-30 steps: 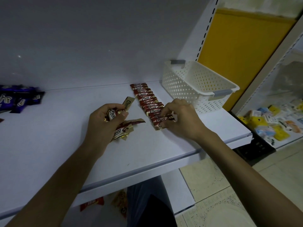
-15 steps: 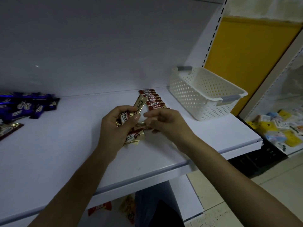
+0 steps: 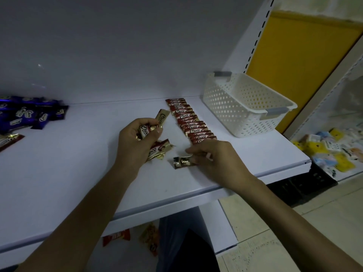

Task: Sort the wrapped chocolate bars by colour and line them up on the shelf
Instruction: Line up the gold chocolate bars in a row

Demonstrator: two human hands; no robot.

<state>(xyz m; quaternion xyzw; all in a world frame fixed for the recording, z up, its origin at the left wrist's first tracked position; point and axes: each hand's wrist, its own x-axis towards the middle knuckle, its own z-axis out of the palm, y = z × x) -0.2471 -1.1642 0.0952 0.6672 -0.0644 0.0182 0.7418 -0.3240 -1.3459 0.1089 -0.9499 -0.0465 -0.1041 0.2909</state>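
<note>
A row of several red "Choco" bars (image 3: 189, 122) runs from the back of the white shelf (image 3: 78, 163) towards its front. My left hand (image 3: 135, 142) grips a bunch of red-and-gold bars (image 3: 155, 132), one sticking up past the fingers. My right hand (image 3: 212, 160) lies at the near end of the row, fingers closed on one red-and-gold bar (image 3: 182, 162) lying flat on the shelf. A heap of purple bars (image 3: 29, 114) sits at the far left.
A white perforated basket (image 3: 243, 107) stands at the shelf's right end, close behind the row. One red bar (image 3: 9, 140) lies at the left edge. Snack packets (image 3: 133, 236) sit on the shelf below; yellow and blue packets (image 3: 334, 150) lie at right.
My right hand took one bar from the bunch in my left hand and carried it right and down to the shelf at the near end of the row.
</note>
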